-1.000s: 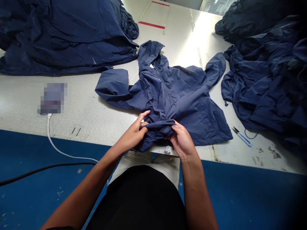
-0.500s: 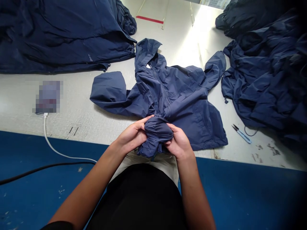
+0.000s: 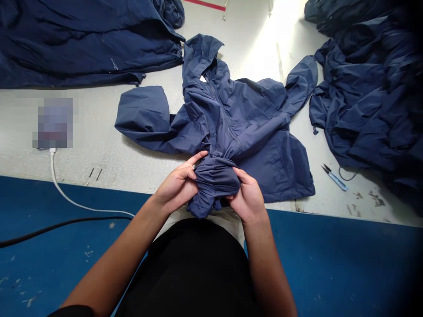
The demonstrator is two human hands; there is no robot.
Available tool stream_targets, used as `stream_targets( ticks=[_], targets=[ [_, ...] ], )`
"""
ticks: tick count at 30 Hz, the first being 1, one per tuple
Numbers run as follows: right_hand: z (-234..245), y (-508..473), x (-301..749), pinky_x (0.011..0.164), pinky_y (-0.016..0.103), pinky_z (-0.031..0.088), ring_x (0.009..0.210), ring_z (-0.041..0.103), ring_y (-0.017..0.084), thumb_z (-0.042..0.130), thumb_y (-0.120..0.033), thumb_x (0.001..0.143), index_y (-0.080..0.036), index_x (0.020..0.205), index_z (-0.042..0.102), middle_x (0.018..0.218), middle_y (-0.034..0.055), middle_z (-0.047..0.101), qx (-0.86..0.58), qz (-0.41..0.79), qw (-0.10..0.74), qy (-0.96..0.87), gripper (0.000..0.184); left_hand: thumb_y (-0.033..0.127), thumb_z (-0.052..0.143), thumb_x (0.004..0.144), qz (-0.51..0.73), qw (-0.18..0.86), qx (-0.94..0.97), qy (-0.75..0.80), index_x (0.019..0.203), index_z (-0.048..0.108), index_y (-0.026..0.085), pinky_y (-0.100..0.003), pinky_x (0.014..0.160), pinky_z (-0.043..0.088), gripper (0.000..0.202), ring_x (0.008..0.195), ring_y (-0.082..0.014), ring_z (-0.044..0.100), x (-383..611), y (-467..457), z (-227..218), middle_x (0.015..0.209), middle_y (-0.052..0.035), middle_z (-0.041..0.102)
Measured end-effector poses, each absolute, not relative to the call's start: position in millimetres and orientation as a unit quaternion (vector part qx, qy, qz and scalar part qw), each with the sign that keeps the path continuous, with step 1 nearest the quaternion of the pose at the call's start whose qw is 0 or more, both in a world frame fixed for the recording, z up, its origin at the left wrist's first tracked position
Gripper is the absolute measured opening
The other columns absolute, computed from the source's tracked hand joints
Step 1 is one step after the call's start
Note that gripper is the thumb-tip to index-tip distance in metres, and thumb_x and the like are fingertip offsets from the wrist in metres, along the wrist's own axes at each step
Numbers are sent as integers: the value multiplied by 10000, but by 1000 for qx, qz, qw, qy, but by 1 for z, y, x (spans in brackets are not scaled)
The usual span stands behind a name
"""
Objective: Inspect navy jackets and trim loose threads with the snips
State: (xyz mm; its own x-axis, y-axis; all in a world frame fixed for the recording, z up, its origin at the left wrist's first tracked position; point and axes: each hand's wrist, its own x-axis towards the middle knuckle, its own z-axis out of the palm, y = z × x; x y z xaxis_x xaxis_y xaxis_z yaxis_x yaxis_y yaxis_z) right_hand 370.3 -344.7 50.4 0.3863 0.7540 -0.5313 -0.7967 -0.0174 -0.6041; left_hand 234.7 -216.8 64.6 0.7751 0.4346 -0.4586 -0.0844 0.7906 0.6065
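A navy hooded jacket lies spread on the pale table, its hood pointing away from me and its zipper running down the front. One sleeve is folded out to the left, the other stretches to the upper right. At the near table edge a gathered part of the jacket is bunched between my hands. My left hand grips the left side of the bunch, thumb on top and index finger reaching along the cloth. On the other side, my right hand pinches the cloth between thumb and fingers; some fingertips are hidden beneath it.
Thread snips lie on the table to the right, beside a pile of navy garments. More navy garments cover the upper left. A blurred-out device with a white cable sits at left.
My left hand and the bunched cloth have shifted slightly left, and the bunch looks spread a little wider. The whole view has tilted downward a bit.
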Motion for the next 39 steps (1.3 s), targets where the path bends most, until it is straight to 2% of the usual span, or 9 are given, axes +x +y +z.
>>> stream_targets(
  ticks=[5, 9, 14, 18, 22, 28, 31, 35, 39],
  targets=[
    [52, -347, 371, 461, 271, 447, 582, 569, 163, 742, -409, 889, -230, 934, 729, 728, -10, 668, -459, 537, 708, -1, 185, 51, 579, 662, 146, 894, 302, 297, 1363, 564, 175, -315, 937, 568, 712, 1027, -216, 711, 236, -216, 62, 1082, -68, 715],
    [78, -360, 365, 617, 309, 550, 803, 674, 201, 630, -558, 993, -249, 1266, 710, 1042, 47, 742, -513, 506, 664, -199, 420, 134, 646, 787, 173, 785, 519, 291, 1484, 468, 248, -308, 819, 563, 728, 897, -190, 671, 224, -214, 69, 1073, -45, 661],
    [118, -382, 343, 1008, 423, 566, 1267, 659, 288, 659, -302, 1035, -201, 1534, 550, 1488, 120, 651, -655, 256, 386, -597, 521, 48, 614, 813, 251, 333, 847, 330, 1542, 518, 342, -344, 903, 552, 792, 1093, -226, 635, 194, -210, 79, 1210, -49, 601],
    [117, -377, 354, 934, 396, 570, 1035, 721, 231, 549, -115, 1052, -166, 1411, 655, 1194, 100, 780, -670, 55, 357, -648, 378, 214, 694, 916, 210, 368, 838, 343, 1608, 406, 320, -355, 877, 608, 757, 978, -196, 698, 164, -207, 74, 1357, -87, 580],
    [102, -344, 388, 1064, 452, 527, 1285, 634, 283, 524, -92, 1055, -200, 1361, 700, 1348, 120, 723, -689, -27, 289, -664, 369, 314, 778, 944, 322, 301, 843, 308, 1406, 540, 284, -418, 1009, 595, 520, 1153, -259, 695, 130, -214, 53, 1289, -88, 626],
    [94, -277, 410, 1190, 499, 394, 1431, 541, 300, 569, -162, 1054, -226, 1361, 681, 1432, 106, 688, -588, 39, 234, -773, 333, 178, 756, 947, 262, 112, 946, 154, 1368, 608, 215, -540, 1164, 473, 447, 1306, -331, 636, 110, -231, 4, 1276, -140, 706],
    [97, -252, 412, 1121, 461, 411, 1237, 651, 261, 568, -150, 1024, -210, 1314, 680, 1305, 94, 743, -538, 154, 236, -795, 317, -34, 545, 963, 310, 146, 925, 166, 1343, 629, 227, -499, 1166, 459, 469, 1300, -264, 646, 112, -233, -4, 1222, -97, 745],
    [108, -229, 425, 889, 333, 460, 907, 649, 185, 546, -137, 916, -192, 1072, 711, 994, 19, 737, -497, 364, 241, -750, 234, -45, 459, 954, 349, 205, 895, 186, 1350, 633, 195, -493, 1106, 468, 495, 1151, -233, 692, 100, -231, 3, 1141, -92, 752],
    [115, -214, 440, 752, 285, 420, 773, 557, 153, 600, -398, 975, -175, 968, 688, 861, -3, 650, -498, 488, 249, -672, 239, -32, 445, 963, 360, 217, 879, 224, 1499, 577, 229, -516, 1093, 444, 611, 982, -204, 708, 76, -234, 6, 1100, -69, 732]
  ],
)
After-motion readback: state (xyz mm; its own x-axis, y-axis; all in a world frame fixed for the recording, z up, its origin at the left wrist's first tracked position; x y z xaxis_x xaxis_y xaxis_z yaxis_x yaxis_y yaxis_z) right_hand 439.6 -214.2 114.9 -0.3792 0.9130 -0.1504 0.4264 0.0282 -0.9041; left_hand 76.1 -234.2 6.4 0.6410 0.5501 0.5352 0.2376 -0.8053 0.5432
